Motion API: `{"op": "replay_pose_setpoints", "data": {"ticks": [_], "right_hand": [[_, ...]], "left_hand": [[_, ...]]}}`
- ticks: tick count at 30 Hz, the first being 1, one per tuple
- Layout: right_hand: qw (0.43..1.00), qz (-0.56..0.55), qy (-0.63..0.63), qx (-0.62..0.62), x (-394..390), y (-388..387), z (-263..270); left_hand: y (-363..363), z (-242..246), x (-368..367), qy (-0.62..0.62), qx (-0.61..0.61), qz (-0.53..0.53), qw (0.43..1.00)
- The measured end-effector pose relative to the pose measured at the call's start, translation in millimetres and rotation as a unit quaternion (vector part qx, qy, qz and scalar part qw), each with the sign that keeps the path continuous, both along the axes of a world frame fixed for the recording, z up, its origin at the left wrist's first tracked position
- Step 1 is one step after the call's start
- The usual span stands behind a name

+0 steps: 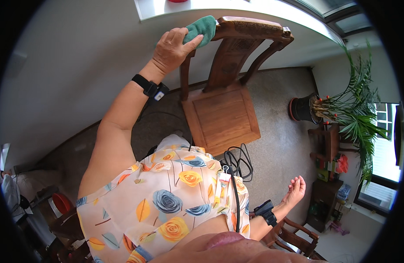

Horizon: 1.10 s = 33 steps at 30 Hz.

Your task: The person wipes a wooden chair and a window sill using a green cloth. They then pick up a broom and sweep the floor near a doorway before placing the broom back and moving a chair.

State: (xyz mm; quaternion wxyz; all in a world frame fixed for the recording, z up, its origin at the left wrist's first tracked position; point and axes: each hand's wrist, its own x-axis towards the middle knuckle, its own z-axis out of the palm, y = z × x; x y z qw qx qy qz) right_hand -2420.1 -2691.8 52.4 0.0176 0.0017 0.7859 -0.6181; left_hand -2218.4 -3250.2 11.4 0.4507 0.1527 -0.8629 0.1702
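Note:
My left hand (170,49) grips a folded green cloth (203,30), with the thumb on one side. The cloth touches the left end of the top rail (254,28) of a dark carved wooden chair. The chair's splat (229,62) has carved panels, and its square wooden seat (223,115) lies in front of me. My right hand (294,192) hangs out to the right, away from the chair. Its fingers are loosely curled and nothing shows in them. Each wrist wears a black strap with a small device.
A white windowsill (202,8) runs behind the chair. Black cable (239,162) lies coiled beside the seat. To the right stand a potted palm (304,108), a small wooden stool (325,143) and a dark cabinet (323,203). Another wooden chair (297,233) is at lower right.

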Motion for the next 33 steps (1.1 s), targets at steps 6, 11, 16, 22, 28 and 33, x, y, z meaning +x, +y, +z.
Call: {"op": "replay_pose_setpoints", "data": {"ticks": [6, 11, 16, 22, 28, 33], "right_hand": [[0.998, 0.054, -0.013, 0.003, -32.8, 44.9, -32.9], [0.998, 0.065, -0.012, -0.024, -65.8, 92.2, -76.2], [0.992, 0.091, -0.010, -0.086, -83.7, 99.1, -95.0], [0.989, 0.109, -0.019, -0.097, -82.4, 83.0, -88.8], [0.992, 0.098, -0.019, -0.075, -73.3, 94.3, -79.9], [0.997, 0.051, 0.001, -0.060, -75.8, 120.8, -86.1]], "left_hand": [[54.8, -110.8, 25.2, -0.156, 0.209, 0.116, 0.958], [130.2, -189.3, 80.4, -0.074, 0.466, 0.183, 0.863], [204.0, -234.3, 120.2, -0.026, 0.604, 0.197, 0.772], [238.2, -235.9, 125.7, 0.042, 0.795, 0.154, 0.585], [243.5, -240.8, 92.7, 0.155, 0.876, 0.068, 0.452], [244.0, -276.9, 63.1, 0.116, 0.867, 0.068, 0.479]]}}
